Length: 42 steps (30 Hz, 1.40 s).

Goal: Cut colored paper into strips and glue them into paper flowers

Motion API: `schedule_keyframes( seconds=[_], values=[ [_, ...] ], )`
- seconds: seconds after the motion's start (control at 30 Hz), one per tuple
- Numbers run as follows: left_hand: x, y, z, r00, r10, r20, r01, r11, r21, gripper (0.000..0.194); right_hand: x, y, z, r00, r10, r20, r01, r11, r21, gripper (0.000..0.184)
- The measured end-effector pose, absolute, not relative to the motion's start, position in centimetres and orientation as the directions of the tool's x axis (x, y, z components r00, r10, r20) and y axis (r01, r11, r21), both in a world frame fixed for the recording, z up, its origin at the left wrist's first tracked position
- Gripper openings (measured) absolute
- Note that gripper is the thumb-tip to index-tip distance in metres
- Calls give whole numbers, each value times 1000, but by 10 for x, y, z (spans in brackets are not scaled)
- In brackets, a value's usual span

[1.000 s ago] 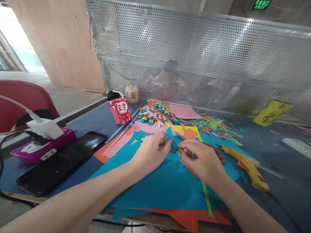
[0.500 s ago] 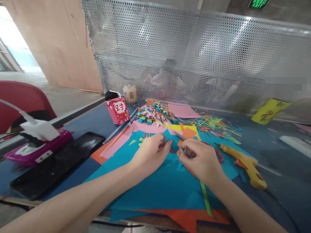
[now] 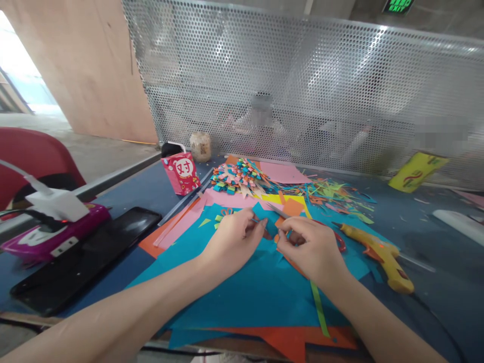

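Over a large blue paper sheet [image 3: 242,297], my two hands are close together, fingertips a small gap apart. My left hand [image 3: 236,239] is closed in a pinch on what looks like a small blue paper strip [image 3: 256,220]. Thumb and forefinger of my right hand [image 3: 310,244] are also pinched; a speck of orange shows at their tips, but I cannot make out what they hold. Behind and partly under the right hand lie scissors [image 3: 278,210] with red handles. Small orange paper pieces [image 3: 293,207] lie just beyond the hands. Left of them is an orange loop shape [image 3: 227,212] with green bits.
A heap of fringed coloured paper [image 3: 240,176] and loose strips [image 3: 333,194] lie at the back. On the right is a yellow glue gun [image 3: 381,254] with its cord. On the left are a drink carton [image 3: 181,174], a phone [image 3: 86,257] and a purple power strip [image 3: 56,237].
The view has shifted very slightly. Both hands keep the same pinched pose in nearly the same place.
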<state>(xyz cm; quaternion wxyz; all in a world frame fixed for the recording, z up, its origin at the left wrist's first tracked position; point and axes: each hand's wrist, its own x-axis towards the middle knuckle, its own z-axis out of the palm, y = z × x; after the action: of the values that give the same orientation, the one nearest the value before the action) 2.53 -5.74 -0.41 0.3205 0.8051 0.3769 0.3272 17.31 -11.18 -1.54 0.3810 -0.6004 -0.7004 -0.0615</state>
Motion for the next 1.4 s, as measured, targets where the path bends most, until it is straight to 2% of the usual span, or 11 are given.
schedule_keyframes(
  seconds=[0.17,0.27,0.5,0.6,1.07,1.4],
  values=[
    [25,-58,-3,499,816,291,366,-503,783,26,174,-112,-17,2,776,631,893,283,-351,10],
    [25,-59,-2,489,832,262,325,-453,830,25,174,-112,-18,-33,742,670,914,294,-280,10],
    [29,-54,-4,480,876,53,156,-144,977,18,176,-113,-15,-302,604,737,944,298,142,15],
    [30,-54,-1,473,881,3,127,-71,989,18,177,-113,-13,-346,572,744,936,271,227,17],
    [30,-56,2,464,885,-31,71,-2,997,19,173,-115,-14,-260,611,748,960,251,129,18],
    [31,-55,3,456,889,-49,48,30,998,18,174,-115,-14,-261,601,756,960,245,137,15]
  ],
)
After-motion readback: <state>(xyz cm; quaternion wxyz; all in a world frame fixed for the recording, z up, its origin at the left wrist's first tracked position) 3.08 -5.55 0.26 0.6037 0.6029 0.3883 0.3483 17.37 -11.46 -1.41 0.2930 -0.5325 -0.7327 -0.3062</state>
